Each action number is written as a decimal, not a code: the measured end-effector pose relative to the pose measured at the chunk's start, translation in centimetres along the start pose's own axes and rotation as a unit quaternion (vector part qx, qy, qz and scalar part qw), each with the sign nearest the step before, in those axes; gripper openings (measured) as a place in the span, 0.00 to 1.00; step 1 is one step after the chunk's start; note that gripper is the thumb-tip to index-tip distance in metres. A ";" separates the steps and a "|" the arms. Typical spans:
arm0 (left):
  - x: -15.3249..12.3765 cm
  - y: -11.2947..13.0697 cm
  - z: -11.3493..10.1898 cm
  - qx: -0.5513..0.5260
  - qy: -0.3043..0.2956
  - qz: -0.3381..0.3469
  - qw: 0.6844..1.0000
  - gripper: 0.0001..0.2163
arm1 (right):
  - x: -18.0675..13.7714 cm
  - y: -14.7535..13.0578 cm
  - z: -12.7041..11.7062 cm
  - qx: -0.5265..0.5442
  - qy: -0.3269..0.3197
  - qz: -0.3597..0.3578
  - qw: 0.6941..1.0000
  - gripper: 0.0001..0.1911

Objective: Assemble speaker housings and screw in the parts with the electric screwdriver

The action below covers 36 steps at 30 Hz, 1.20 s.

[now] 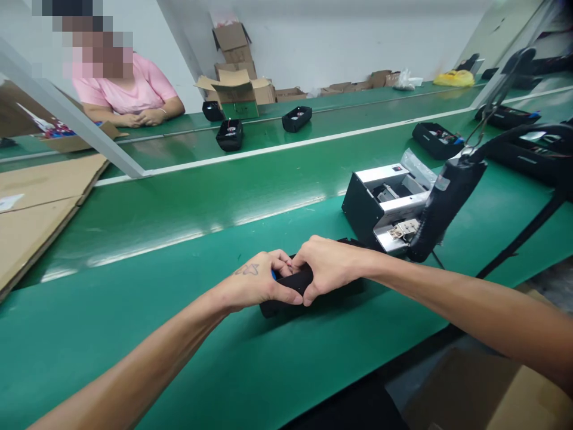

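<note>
Head-worn view, forward and down

I read a matte black rectangular housing (268,309) between my left hand (255,283) and right hand (329,269), with a small blue mark (273,275) at its edge. A dark line tattoo (247,269) patterns the left hand. The glossy green table (179,334) carries a white edge stripe (286,146). Beyond it: a silver-and-black metal unit (385,206), a co-worker's pink shirt (125,89), and a bright yellow plastic bag (453,78).
</note>
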State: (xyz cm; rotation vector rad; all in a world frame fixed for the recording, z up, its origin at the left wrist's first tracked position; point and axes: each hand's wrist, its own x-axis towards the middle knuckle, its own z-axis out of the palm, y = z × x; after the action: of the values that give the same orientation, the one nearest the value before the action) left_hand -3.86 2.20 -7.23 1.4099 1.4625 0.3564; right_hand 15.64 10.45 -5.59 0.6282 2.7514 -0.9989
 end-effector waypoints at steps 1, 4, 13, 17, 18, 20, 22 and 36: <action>0.0 0.0 0.0 -0.001 -0.001 0.001 1.000 0.15 | -0.1 0.0 0.0 0.006 0.001 -0.002 1.000 0.19; 0.0 0.1 0.1 -0.001 -0.002 0.004 1.000 0.14 | -0.3 0.2 0.2 0.013 0.010 -0.003 1.000 0.17; 0.2 -0.2 -0.2 0.014 -0.016 0.000 1.000 0.14 | -0.2 0.2 -0.1 0.017 0.004 0.004 1.000 0.18; 0.3 -0.1 -0.2 0.005 -0.028 0.008 1.000 0.13 | 0.0 0.2 -0.2 0.025 -0.006 0.011 1.000 0.19; 0.3 0.0 -0.1 0.000 -0.029 0.006 1.000 0.13 | 0.1 0.2 -0.2 0.029 -0.009 0.013 0.999 0.20; 0.3 0.1 0.0 -0.008 -0.028 -0.002 1.000 0.13 | 0.2 0.1 -0.2 0.041 -0.014 0.013 0.999 0.20; 0.2 0.2 0.2 -0.012 -0.026 -0.005 1.000 0.14 | 0.2 0.0 -0.1 0.054 -0.017 0.015 0.998 0.20; 0.1 0.5 -0.3 0.024 -0.021 -0.011 0.999 0.18 | -0.2 0.4 -0.5 0.030 0.003 -0.012 0.999 0.23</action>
State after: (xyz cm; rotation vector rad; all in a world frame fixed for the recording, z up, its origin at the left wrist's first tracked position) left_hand -3.80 2.57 -6.76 1.4302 1.4595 0.2772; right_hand 15.99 10.98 -5.39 0.6089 2.7507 -1.0908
